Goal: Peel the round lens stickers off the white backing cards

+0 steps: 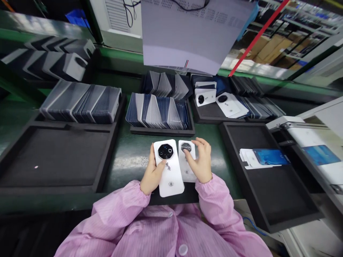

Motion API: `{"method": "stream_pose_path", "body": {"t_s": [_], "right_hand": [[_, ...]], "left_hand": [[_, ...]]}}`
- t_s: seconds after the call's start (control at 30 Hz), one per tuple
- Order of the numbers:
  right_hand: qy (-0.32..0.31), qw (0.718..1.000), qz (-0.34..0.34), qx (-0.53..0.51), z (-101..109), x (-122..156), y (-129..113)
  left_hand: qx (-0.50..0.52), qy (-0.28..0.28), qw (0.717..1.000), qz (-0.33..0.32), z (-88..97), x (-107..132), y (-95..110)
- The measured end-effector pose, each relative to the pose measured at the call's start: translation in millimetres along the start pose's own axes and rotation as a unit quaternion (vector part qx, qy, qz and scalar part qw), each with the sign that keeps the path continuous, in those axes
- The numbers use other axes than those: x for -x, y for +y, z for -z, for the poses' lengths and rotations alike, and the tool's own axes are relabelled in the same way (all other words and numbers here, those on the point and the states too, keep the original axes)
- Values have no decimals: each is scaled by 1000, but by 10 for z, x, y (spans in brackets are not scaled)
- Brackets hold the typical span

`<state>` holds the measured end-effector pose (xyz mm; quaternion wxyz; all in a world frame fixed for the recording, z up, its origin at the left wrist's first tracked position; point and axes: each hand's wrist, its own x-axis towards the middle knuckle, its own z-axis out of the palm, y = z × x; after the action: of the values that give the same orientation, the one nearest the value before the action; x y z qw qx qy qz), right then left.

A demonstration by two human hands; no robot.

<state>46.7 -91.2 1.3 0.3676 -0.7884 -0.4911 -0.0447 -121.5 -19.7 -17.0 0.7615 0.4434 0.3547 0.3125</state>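
Observation:
My left hand is closed around the left edge of a white phone back panel, its thumb lying on the face below the black camera plate. Dark lettering and a small round emblem mark this panel. Beside it, to the right, is a greyer phone back panel with a camera plate at its top. My right hand is closed on that second panel, thumb over the camera plate and forefinger by the upper right corner. Whether the greyer panel rests on the green bench cannot be made out.
Ahead stands a black tray of upright blue and grey panels. More white panels lie to its right. A black foam tray is at left, another tray at right. A large white machine housing hangs above.

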Motion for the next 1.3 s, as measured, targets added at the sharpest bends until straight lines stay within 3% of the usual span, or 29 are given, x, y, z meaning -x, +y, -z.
{"method": "stream_pose_path", "body": {"t_s": [0.13,0.37,0.43,0.5,0.6,0.67,0.8,1.03,1.3], "right_hand": [[-70,990,64,-104,25,-163,-337],[-96,982,-18,-164,-147,-248,-362],[-69,986,22,-153,-152,-213,-354],[-41,982,103,-151,-151,-158,-339],[-45,948,245,-197,-165,-58,-277],[-51,925,288,-243,-183,5,-225],[-33,912,281,-295,-204,75,-187],[-35,903,312,-293,-194,79,-211],[-42,907,302,-289,-191,99,-207]], "left_hand": [[14,-23,1000,7,-8,14,-11],[-22,-25,999,-30,-18,12,-32],[-11,-28,999,-15,-18,3,-25],[-5,-25,1000,0,-15,-7,-14],[-22,-20,1000,-12,-5,-25,-1],[-37,-22,999,-31,3,-35,0],[-69,-23,996,-43,19,-41,-2],[-101,-22,994,-41,30,-26,23],[-88,-28,995,-48,30,-19,21]]}}
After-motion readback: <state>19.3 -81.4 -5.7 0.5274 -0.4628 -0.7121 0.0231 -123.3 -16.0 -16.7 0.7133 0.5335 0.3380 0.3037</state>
